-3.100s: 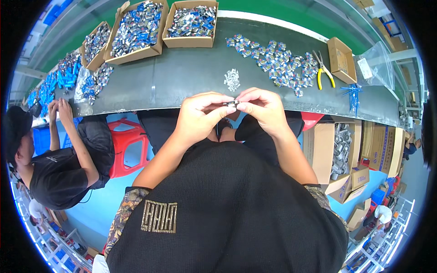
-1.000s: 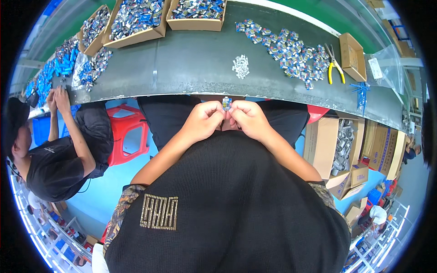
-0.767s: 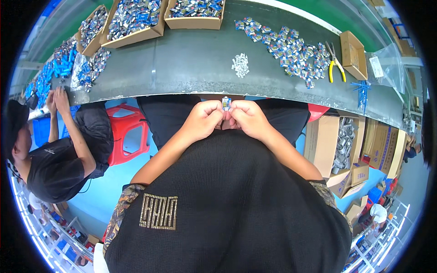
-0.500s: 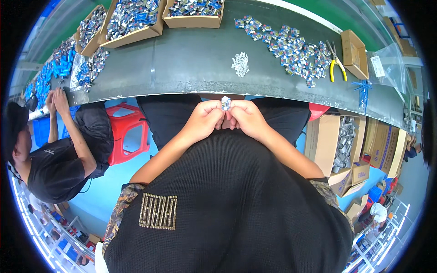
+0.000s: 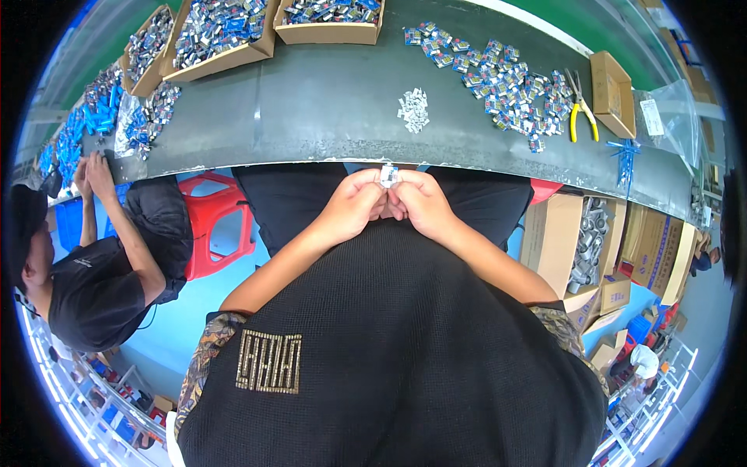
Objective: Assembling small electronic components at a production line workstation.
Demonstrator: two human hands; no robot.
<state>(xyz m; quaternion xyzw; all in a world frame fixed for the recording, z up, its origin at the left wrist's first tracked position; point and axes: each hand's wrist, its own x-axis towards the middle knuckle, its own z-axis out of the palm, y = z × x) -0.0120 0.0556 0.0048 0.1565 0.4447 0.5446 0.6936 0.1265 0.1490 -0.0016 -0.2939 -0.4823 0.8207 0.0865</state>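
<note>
Just off the near edge of the dark work table, my left hand (image 5: pixel 354 202) and my right hand (image 5: pixel 422 201) meet in front of my chest. Thumbs and fingertips of both are closed on one small blue-and-white rectangular part (image 5: pixel 389 177), which points up between them. Its exact kind is too small to make out. Beyond, a loose pile of small blue, white and silver parts (image 5: pixel 506 89) spreads over the table at the right. A heap of tiny white pieces (image 5: pixel 413 110) lies straight ahead of my hands.
Yellow-handled pliers (image 5: pixel 581 117) lie beside a small cardboard box (image 5: pixel 612 93) and blue ties (image 5: pixel 626 156). Cardboard boxes of parts (image 5: pixel 222 35) stand far left. A co-worker (image 5: pixel 101 280) sits at left near a red stool (image 5: pixel 214 226). A carton of metal pieces (image 5: pixel 591 241) is at right.
The small part has turned between my fingertips, showing a whiter face now. My hands stay in nearly the same place, both still gripping it.
</note>
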